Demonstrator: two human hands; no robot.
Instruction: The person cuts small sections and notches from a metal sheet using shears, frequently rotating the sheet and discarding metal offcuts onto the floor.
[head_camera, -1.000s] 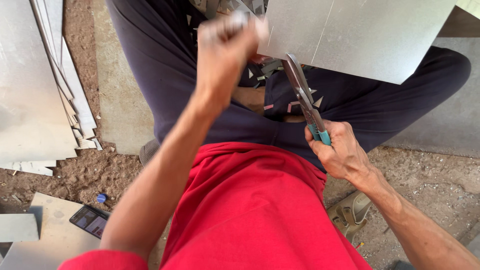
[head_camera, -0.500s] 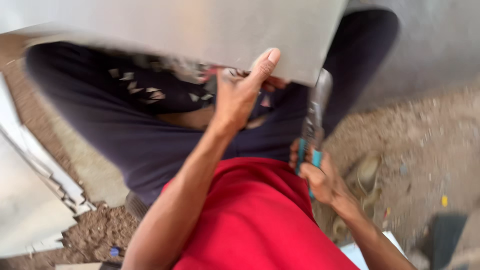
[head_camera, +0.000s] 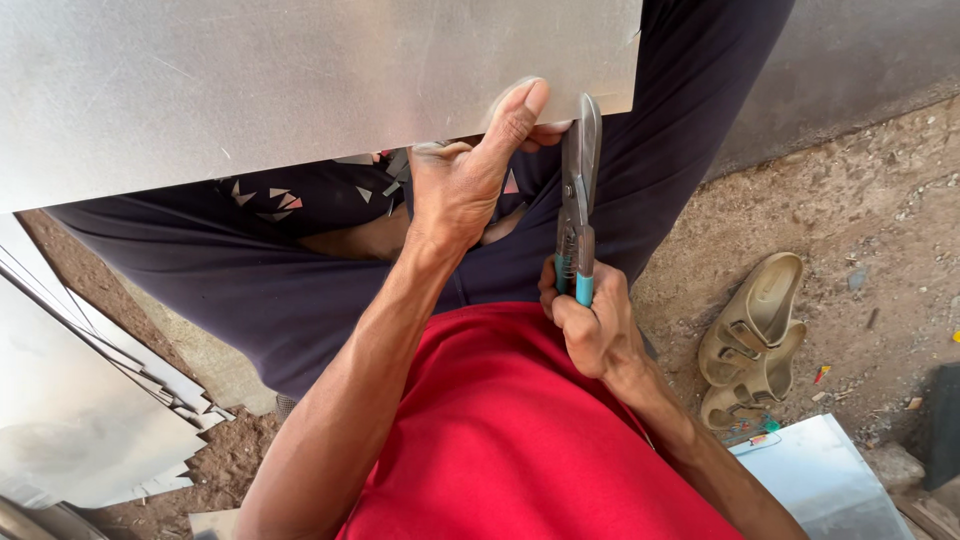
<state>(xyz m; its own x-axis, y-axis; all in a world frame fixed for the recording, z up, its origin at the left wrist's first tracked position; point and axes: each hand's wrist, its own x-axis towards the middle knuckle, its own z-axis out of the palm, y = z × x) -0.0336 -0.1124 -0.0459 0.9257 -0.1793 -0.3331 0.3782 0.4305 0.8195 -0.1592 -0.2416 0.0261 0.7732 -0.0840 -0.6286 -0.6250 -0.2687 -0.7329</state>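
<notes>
A large grey metal sheet (head_camera: 300, 80) lies across my lap and fills the top of the head view. My left hand (head_camera: 465, 175) grips its near edge, thumb pressed on top of the sheet. My right hand (head_camera: 590, 320) holds tin snips (head_camera: 577, 190) with teal handles, blades pointing up and meeting the sheet's near edge just right of my left thumb. Small triangular metal offcuts (head_camera: 270, 195) rest on my dark trousers below the sheet.
A stack of cut metal sheets (head_camera: 90, 420) lies on the dirt at the left. A pair of tan sandals (head_camera: 750, 340) sits on the ground at the right, with another metal sheet (head_camera: 830, 490) at the bottom right. A grey wall (head_camera: 860, 50) rises beyond.
The sheet has swung from the upper right to lie across the whole top of the view. My left hand went from a raised fist to gripping its edge, and the snips turned upright against it.
</notes>
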